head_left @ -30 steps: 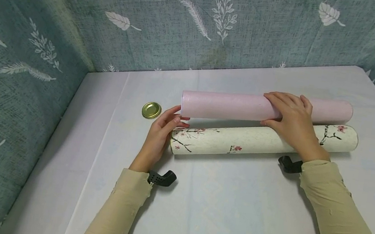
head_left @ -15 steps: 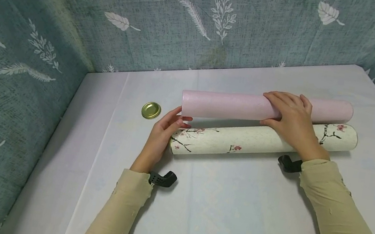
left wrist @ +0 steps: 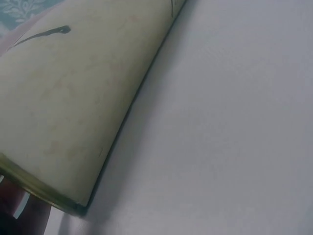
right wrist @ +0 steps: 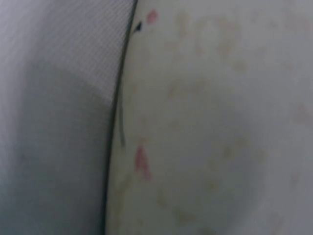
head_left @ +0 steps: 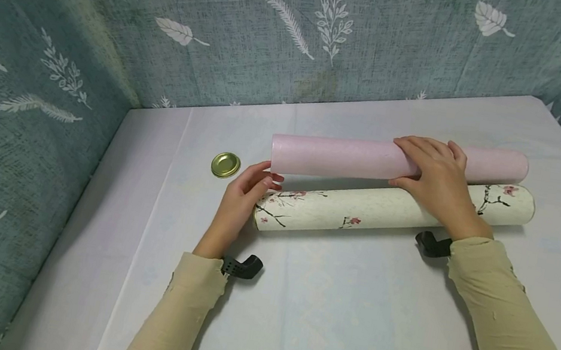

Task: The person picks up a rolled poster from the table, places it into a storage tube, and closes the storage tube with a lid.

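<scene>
A plain pink roll (head_left: 337, 158), which looks like wallpaper, lies behind a cream roll with blossom branches (head_left: 373, 213). My right hand (head_left: 434, 180) spans the pink roll, fingers over its far side and thumb on the near side. The heel of that hand passes over the cream roll. At the rolls' left ends is my left hand (head_left: 239, 196), its palm beside the cream roll's end and its loosely bent fingers reaching into the gap between the rolls. The left wrist view shows a gold-green rim (left wrist: 41, 190) at the cream roll's end, with fingers behind it.
A round gold lid (head_left: 226, 165) lies flat on the white-covered table (head_left: 325, 315), left of the rolls. Teal curtains with white leaves (head_left: 258, 32) stand along the back and sides. Each wrist wears a black camera mount (head_left: 243, 266).
The left hand's fingers shift very slightly at the rolls' ends. The right hand and both rolls stay practically where they were.
</scene>
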Tool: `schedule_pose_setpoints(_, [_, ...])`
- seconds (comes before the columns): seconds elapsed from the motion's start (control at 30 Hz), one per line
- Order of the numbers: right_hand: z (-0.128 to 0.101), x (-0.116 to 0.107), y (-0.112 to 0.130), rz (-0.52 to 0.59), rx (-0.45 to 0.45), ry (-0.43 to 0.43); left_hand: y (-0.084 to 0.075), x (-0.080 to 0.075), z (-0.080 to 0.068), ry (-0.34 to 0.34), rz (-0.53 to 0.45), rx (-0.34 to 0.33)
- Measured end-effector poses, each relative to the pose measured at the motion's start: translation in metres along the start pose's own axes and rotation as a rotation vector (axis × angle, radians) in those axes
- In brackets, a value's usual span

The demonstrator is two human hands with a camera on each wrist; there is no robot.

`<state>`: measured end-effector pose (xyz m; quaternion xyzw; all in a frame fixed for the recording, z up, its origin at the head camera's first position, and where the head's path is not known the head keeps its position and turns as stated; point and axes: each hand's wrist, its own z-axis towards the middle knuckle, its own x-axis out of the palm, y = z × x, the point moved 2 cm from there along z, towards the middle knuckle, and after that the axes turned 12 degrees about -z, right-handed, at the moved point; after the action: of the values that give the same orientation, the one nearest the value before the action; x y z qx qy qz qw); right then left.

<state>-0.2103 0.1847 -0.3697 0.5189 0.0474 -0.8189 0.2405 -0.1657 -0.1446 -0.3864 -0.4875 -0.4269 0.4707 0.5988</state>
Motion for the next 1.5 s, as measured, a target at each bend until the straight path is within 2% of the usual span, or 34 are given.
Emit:
schedule_pose_setpoints(0.17, [0.001, 0.000, 0.000, -0.003, 0.004, 0.000, -0.001, -0.006, 0.002, -0.065, 0.011, 0.011])
schedule_pose_setpoints(0.37, [0.000, 0.000, 0.000, 0.003, 0.007, -0.002, 0.000, -0.016, 0.003, -0.175, 0.096, -0.035])
schedule_pose_setpoints(0.47, [0.000, 0.000, 0.001, 0.005, 0.005, -0.006, 0.010, -0.026, 0.007, -0.238, 0.153, -0.025])
schedule_pose_setpoints(0.6, [0.001, 0.000, 0.001, 0.005, 0.005, -0.004, 0.023, -0.044, 0.009, -0.371, 0.240, -0.007])
schedule_pose_setpoints(0.7, [0.001, 0.000, 0.000, 0.002, 0.005, -0.001, 0.022, -0.054, 0.007, -0.458, 0.262, -0.030])
schedule_pose_setpoints(0.9, [0.001, 0.000, 0.000, -0.001, 0.004, -0.006, 0.021, -0.068, 0.005, -0.539, 0.292, -0.090])
schedule_pose_setpoints(1.07, [0.001, -0.001, 0.000, -0.002, 0.008, -0.002, 0.022, -0.073, 0.005, -0.533, 0.382, -0.127])
schedule_pose_setpoints(1.27, [0.000, 0.000, 0.000, 0.002, 0.006, -0.003, 0.026, -0.072, 0.006, -0.451, 0.579, -0.137])
schedule_pose_setpoints(1.5, [0.000, 0.000, 0.000, -0.001, 0.008, 0.001, 0.029, -0.071, 0.006, -0.379, 0.727, -0.163])
